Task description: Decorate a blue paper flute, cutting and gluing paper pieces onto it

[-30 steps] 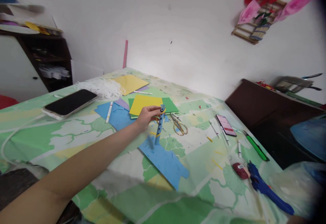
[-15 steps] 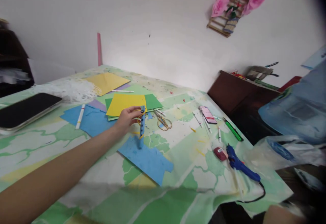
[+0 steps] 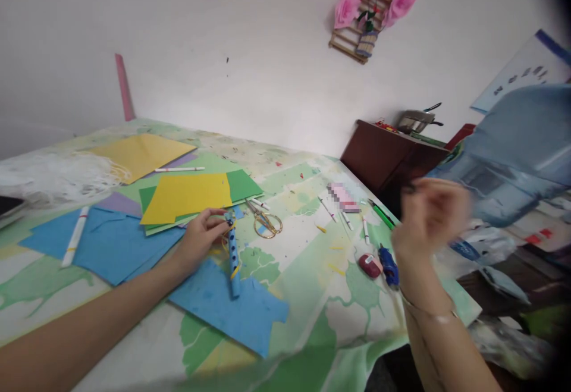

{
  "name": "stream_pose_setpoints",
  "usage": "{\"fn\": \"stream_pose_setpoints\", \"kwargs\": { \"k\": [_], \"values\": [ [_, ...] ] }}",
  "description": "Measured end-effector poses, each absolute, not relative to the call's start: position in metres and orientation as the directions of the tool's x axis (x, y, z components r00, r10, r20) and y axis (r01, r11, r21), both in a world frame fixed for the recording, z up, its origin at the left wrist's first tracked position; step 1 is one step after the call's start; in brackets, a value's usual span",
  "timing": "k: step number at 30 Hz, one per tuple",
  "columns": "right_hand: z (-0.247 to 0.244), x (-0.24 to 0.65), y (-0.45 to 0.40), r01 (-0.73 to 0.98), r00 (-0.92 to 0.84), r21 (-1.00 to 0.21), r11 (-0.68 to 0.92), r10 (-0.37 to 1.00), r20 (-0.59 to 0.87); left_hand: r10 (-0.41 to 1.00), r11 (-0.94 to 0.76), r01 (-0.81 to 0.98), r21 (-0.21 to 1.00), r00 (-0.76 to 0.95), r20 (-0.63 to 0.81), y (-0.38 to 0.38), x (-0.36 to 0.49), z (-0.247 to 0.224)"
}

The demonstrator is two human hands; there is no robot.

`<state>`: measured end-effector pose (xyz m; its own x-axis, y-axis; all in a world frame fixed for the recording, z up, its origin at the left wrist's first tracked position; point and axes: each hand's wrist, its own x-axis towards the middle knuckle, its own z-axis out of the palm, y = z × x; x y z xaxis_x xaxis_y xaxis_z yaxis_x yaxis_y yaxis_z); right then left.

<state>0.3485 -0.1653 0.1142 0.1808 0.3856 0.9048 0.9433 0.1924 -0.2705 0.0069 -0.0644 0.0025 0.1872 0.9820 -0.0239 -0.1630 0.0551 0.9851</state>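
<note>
Now the right hand (image 3: 430, 216) has come up into full view, where a moment ago only a blur showed at the lower edge. Both hands are therefore in sight, though only the left hand (image 3: 196, 242) is on the blue tube (image 3: 234, 261). The left thumb and fingers pinch the tube at its far end; the right hand is raised well apart from that grip, its fingers curled inward, too blurred to tell whether anything is in them.

From the pinch, the tube's long axis runs toward the person, leaning slightly to the right, its free end over the blue paper (image 3: 223, 306). Whether that end touches the paper is hard to tell. Dark spots and yellow strips mark its side.

Just right of the left hand's grip lie the scissors (image 3: 267, 224), and beyond it the yellow paper (image 3: 187, 193). The blue glue gun (image 3: 389, 267) lies farther right, near the right wrist, beside a dark red object (image 3: 369, 265).
</note>
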Motion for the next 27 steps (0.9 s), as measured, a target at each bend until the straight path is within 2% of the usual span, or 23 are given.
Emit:
{"fn": "stream_pose_setpoints", "kwargs": {
  "k": [2, 5, 8, 12, 16, 20, 24, 27],
  "values": [
    [0.103, 0.366, -0.141, 0.955, 0.251, -0.296, -0.017, 0.576, 0.778, 0.975, 0.017, -0.114, 0.993, 0.222, 0.008, -0.064, 0.007, -0.001],
    [0.081, 0.389, -0.112, 0.94, 0.33, -0.252, -0.231, 0.805, 0.493, 0.969, 0.016, -0.071, 0.997, 0.249, 0.002, -0.063, 0.006, -0.004],
    [0.063, 0.404, -0.097, 0.913, 0.402, -0.182, -0.365, 0.88, 0.252, 0.96, 0.032, -0.071, 0.997, 0.28, -0.011, -0.065, 0.004, -0.001],
    [0.051, 0.405, -0.085, 0.891, 0.446, -0.117, -0.438, 0.893, 0.054, 0.953, 0.048, -0.062, 0.997, 0.302, -0.027, -0.068, 0.005, 0.007],
    [0.042, 0.387, -0.062, 0.875, 0.469, -0.112, -0.472, 0.882, -0.053, 0.944, 0.09, -0.059, 0.994, 0.322, -0.066, -0.067, 0.005, 0.005],
    [0.037, 0.365, -0.038, 0.849, 0.489, -0.168, -0.5, 0.866, -0.107, 0.929, 0.09, -0.06, 0.994, 0.364, -0.062, -0.066, 0.002, 0.0],
    [0.048, 0.34, -0.027, 0.832, 0.448, -0.32, -0.452, 0.889, -0.091, 0.886, 0.067, 0.101, 0.993, 0.451, -0.105, -0.064, 0.002, 0.005],
    [0.059, 0.304, -0.029, 0.794, 0.356, -0.515, -0.322, 0.934, -0.034, 0.871, 0.075, 0.161, 0.984, 0.469, -0.143, -0.059, 0.003, 0.007]
  ]
}}
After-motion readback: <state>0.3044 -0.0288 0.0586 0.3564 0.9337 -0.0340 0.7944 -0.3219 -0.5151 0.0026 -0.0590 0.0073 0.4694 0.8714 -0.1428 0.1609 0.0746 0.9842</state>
